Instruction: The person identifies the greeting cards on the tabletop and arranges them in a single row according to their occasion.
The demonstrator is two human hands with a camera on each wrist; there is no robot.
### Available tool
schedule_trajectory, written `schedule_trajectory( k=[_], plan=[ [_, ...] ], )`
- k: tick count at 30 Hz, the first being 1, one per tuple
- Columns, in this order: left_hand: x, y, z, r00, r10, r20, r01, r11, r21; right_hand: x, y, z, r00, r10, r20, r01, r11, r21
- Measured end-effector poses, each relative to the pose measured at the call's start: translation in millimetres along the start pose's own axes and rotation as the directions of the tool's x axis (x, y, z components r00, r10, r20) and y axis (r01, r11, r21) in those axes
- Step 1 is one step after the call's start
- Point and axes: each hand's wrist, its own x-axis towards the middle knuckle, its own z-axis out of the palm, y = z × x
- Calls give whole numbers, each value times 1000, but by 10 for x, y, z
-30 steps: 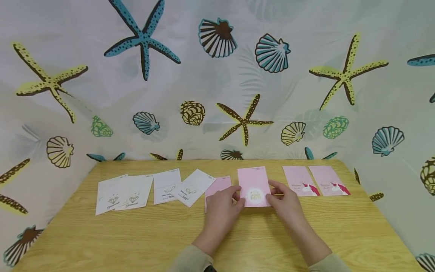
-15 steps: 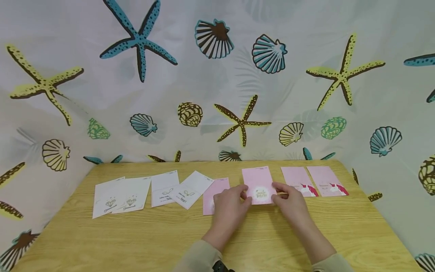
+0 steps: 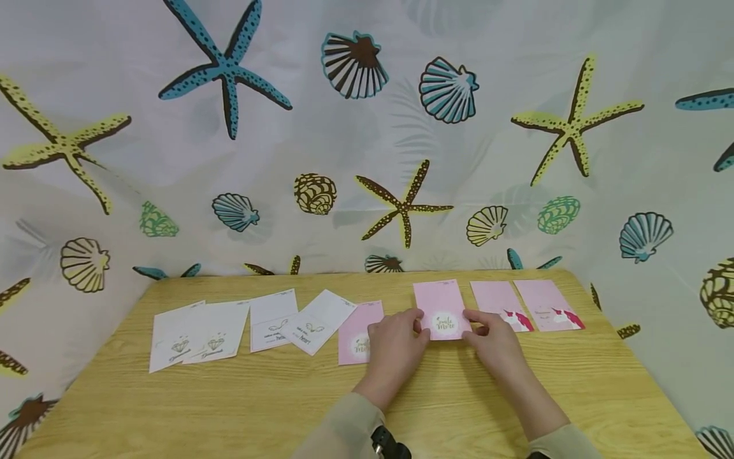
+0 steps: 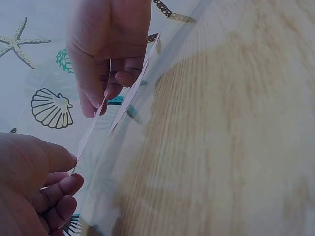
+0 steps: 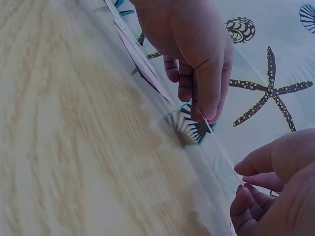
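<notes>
The pink card (image 3: 442,310) is being pinched at its near corners by the left hand (image 3: 395,347) and right hand (image 3: 494,344), just beside the unicorn cards (image 3: 524,306), seemingly joining their row; its pink twin (image 3: 358,333) is lying unplaced.

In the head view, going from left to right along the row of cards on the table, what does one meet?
Two white diamond cards → two white cards → pink card → left hand → held pink card → right hand → two pink unicorn cards.
</notes>
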Motion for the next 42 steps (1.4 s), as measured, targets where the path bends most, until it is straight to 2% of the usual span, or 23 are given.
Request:
schedule_trajectory(
  k=[16, 27, 36, 39, 42],
  plan=[
    [52, -12, 169, 999, -5, 35, 3, 997, 74, 39, 68, -8, 995, -94, 42, 99, 983, -153],
    [65, 29, 188, 999, 19, 47, -22, 997, 78, 31, 72, -12, 993, -104, 50, 112, 971, -211],
    [34, 5, 199, 998, 39, 54, -47, 989, 141, 9, 62, -13, 989, -131, 72, 145, 959, -245],
    [0, -15, 176, 997, 47, 69, -55, 992, 117, -13, 49, -24, 985, -157, 77, 173, 942, -287],
    [-53, -36, 124, 993, 84, 88, -91, 993, 80, -48, 39, -66, 976, -203, 82, 219, 907, -359]
  ],
)
